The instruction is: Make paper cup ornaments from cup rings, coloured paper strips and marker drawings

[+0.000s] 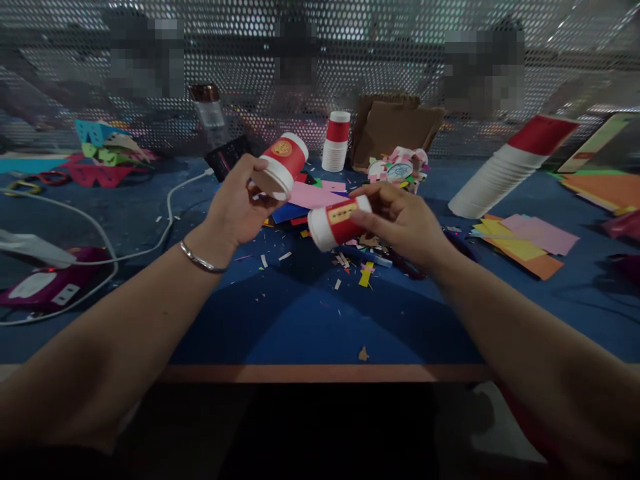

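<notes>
Two red and white paper cups are held apart above the littered middle of the table. My left hand (240, 203) grips one paper cup (284, 160), tilted, with a round gold emblem on its red band. In my right hand (400, 217) a second paper cup (340, 223) lies on its side, its band showing a yellow label with dark marks. Thumb and fingers wrap the narrower end of that cup. Beneath the hands are pink and blue paper sheets (320, 195) and many small paper scraps (367, 274).
A short cup stack (335, 143) stands behind, near a cardboard box (395, 133). At right a tall cup stack (505, 170) leans over coloured paper (530, 243). A white cable (170, 200) and purple power strip (60, 280) lie left. A perforated metal screen (340, 53) closes the back.
</notes>
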Tool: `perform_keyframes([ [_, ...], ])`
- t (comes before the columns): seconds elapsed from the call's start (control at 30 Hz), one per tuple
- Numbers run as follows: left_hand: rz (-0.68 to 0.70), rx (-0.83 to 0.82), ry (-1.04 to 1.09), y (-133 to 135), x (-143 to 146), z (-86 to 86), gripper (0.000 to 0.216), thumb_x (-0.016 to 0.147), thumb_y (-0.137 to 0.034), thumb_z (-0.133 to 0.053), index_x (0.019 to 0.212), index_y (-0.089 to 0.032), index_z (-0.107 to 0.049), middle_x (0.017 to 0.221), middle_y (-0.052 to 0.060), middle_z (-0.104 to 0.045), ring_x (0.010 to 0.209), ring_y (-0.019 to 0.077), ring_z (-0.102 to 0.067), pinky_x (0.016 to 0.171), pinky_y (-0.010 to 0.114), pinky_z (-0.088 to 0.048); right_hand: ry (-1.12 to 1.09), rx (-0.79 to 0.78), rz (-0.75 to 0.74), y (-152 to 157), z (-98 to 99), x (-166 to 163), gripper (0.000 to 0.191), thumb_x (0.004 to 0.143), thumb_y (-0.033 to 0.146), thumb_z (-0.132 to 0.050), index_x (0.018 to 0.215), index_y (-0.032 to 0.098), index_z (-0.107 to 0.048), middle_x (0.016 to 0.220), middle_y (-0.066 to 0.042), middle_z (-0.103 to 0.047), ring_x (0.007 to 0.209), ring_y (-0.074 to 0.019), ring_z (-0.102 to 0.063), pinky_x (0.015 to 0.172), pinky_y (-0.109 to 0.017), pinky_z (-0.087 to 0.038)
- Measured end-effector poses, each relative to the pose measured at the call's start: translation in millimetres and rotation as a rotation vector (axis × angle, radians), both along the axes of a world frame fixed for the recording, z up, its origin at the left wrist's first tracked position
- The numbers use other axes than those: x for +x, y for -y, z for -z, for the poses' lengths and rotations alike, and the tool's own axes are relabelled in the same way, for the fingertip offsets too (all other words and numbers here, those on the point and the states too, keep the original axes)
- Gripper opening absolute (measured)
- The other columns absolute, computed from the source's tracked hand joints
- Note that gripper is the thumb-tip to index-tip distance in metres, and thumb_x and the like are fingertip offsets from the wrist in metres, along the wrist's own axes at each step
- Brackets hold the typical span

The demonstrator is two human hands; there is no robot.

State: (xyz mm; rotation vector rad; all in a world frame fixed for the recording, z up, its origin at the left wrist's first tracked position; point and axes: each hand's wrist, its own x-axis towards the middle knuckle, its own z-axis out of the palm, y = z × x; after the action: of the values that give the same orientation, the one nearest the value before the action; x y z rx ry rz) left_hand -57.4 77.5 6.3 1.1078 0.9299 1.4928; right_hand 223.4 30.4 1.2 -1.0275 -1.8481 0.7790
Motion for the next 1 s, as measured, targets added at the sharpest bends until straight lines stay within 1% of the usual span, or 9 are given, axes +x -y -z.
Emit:
perform_keyframes([
  [0.07,0.061,-0.027,-0.013,4.5,8.8,3.8,0.035,0.071,-0.043,-0.077,0.094,-0.023,-0.059,0.101,0.011,-0.068,0.105,0.03,-0.069,0.084,0.048,-0.062,0.19,0.117,-0.059,5.6,1.4,-11.1,0.045,0.09,0.057,-0.079,0.123,0.027,-0.072,0.117,-0.008,-0.076,0.096,-0.0273,-0.071,0.087,-0.046,-0.06],
  [0.13,0.154,-0.068,-0.013,11.1,19.2,6.0,0.034,0.071,-0.042,-0.078,0.093,-0.022,-0.062,0.096,0.009,-0.069,0.096,0.0262,-0.07,0.081,0.044,-0.062,0.295,0.251,-0.095,9.7,2.7,-23.0,0.047,0.091,0.056,-0.077,0.126,0.025,-0.072,0.128,-0.012,-0.076,0.112,-0.0334,-0.071,0.101,-0.052,-0.056],
  [0.27,0.129,-0.065,0.057,18.6,28.6,5.5,0.033,0.066,-0.035,-0.082,0.089,-0.023,-0.061,0.099,0.006,-0.071,0.095,0.0222,-0.068,0.082,0.04,-0.062,0.369,0.327,-0.138,11.8,4.4,-37.4,0.057,0.089,0.055,-0.08,0.136,0.025,-0.068,0.144,-0.015,-0.071,0.132,-0.0403,-0.065,0.114,-0.06,-0.049],
  [0.4,0.096,0.03,0.081,19.2,25.7,3.9,0.053,0.062,-0.025,-0.08,0.11,-0.029,-0.058,0.118,0.003,-0.069,0.11,0.0249,-0.068,0.086,0.043,-0.062,0.307,0.268,-0.15,13.2,3.0,-37.5,0.069,0.089,0.064,-0.079,0.142,0.023,-0.064,0.142,-0.016,-0.071,0.124,-0.0387,-0.069,0.108,-0.056,-0.053],
  [0.53,0.065,0.225,-0.066,20.3,25.7,5.9,0.066,0.058,-0.023,-0.078,0.119,-0.028,-0.053,0.128,0.005,-0.063,0.114,0.0276,-0.066,0.085,0.04,-0.059,0.107,0.214,0.005,13.7,-5.1,-36.2,0.065,0.092,0.067,-0.076,0.144,0.031,-0.059,0.126,-0.01,-0.073,0.101,-0.0284,-0.073,0.091,-0.046,-0.06],
  [0.7,0.067,0.38,-0.198,18.4,25.7,8.3,0.06,0.062,-0.025,-0.083,0.114,-0.025,-0.055,0.121,0.004,-0.063,0.11,0.0237,-0.064,0.091,0.038,-0.056,-0.025,0.206,0.038,3.5,-14.3,-44.9,0.071,0.084,0.069,-0.084,0.14,0.035,-0.057,0.133,-0.008,-0.07,0.112,-0.0314,-0.073,0.088,-0.044,-0.062],
  [0.77,0.093,0.422,-0.264,17.2,24.3,8.3,0.059,0.064,-0.025,-0.085,0.115,-0.025,-0.056,0.118,0.003,-0.064,0.107,0.0229,-0.064,0.092,0.04,-0.055,-0.046,0.219,0.027,-2.0,-16.0,-49.1,0.065,0.085,0.066,-0.085,0.135,0.034,-0.059,0.135,-0.008,-0.069,0.112,-0.0305,-0.073,0.086,-0.042,-0.062],
  [0.87,0.13,0.477,-0.334,16.1,21.5,9.0,0.061,0.068,-0.026,-0.086,0.122,-0.024,-0.057,0.128,0.006,-0.065,0.121,0.0267,-0.064,0.102,0.043,-0.054,-0.043,0.259,0.024,-16.4,-19.0,-49.5,0.048,0.089,0.057,-0.084,0.123,0.031,-0.064,0.131,-0.006,-0.07,0.105,-0.0261,-0.071,0.084,-0.04,-0.061],
  [1.0,0.141,0.38,-0.316,13.9,19.1,14.7,0.057,0.076,-0.03,-0.085,0.127,-0.024,-0.06,0.141,0.009,-0.064,0.135,0.0294,-0.062,0.11,0.044,-0.054,-0.004,0.347,0.076,-56.6,-22.3,-38.9,0.018,0.095,0.037,-0.079,0.098,0.024,-0.066,0.102,-0.006,-0.074,0.091,-0.0204,-0.067,0.085,-0.038,-0.056],
])
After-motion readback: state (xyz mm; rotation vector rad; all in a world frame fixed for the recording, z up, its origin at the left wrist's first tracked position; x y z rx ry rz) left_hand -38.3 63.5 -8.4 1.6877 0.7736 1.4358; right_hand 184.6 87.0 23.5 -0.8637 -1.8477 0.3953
